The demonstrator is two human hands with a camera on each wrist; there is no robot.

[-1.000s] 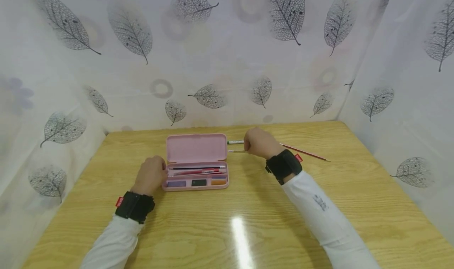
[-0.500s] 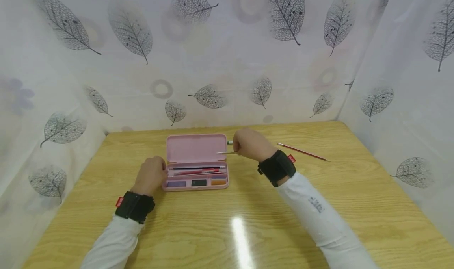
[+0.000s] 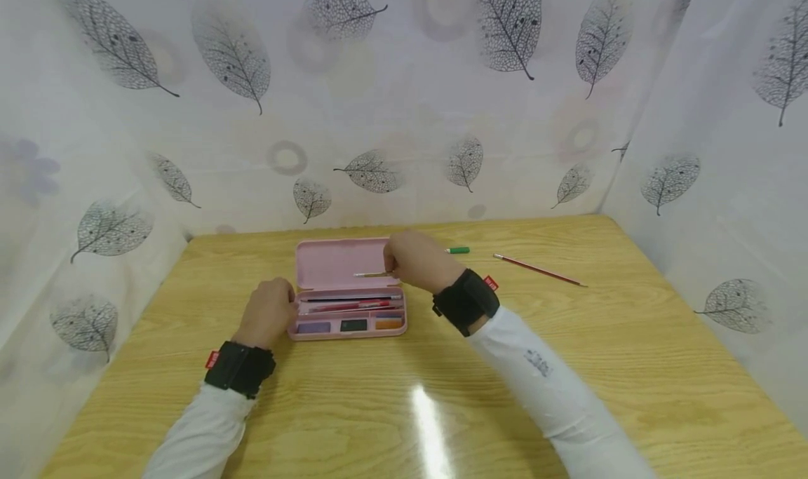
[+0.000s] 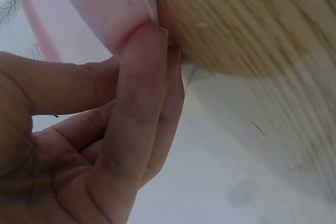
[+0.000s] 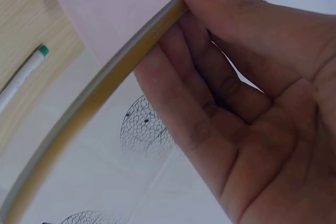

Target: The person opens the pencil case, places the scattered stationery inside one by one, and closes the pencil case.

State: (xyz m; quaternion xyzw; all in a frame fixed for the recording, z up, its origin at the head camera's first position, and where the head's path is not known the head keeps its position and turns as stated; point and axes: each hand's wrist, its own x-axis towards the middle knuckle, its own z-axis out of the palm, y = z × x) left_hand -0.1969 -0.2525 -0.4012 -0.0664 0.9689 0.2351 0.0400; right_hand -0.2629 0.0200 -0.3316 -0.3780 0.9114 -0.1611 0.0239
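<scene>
A pink pencil case (image 3: 341, 260) lies on the table with its lid raised toward the back. At its left end my left hand (image 3: 265, 312) pinches the wall between thumb and fingers, as the left wrist view shows. Over the lid's right side, my right hand (image 3: 419, 260) pinches a gold and silver pencil (image 5: 97, 90) between thumb and fingertips; part of the lid is hidden behind that hand. Inside the case are a dark pencil (image 3: 347, 299), a red pen (image 3: 362, 305), and purple (image 3: 314, 327), dark green (image 3: 354, 325) and orange (image 3: 388, 324) blocks in the front row.
To the right of the case lies a white marker with a green end (image 3: 457, 250), partly covered by the right hand. Farther right is a red pencil (image 3: 539, 270), set at a slant. Leaf-patterned cloth (image 3: 404, 114) encloses the wooden table (image 3: 341, 409) at back and sides.
The right hand has moved left with the gold pencil, from beside the case to over its lid, uncovering the marker's green end and all of the red pencil. The left hand stays put.
</scene>
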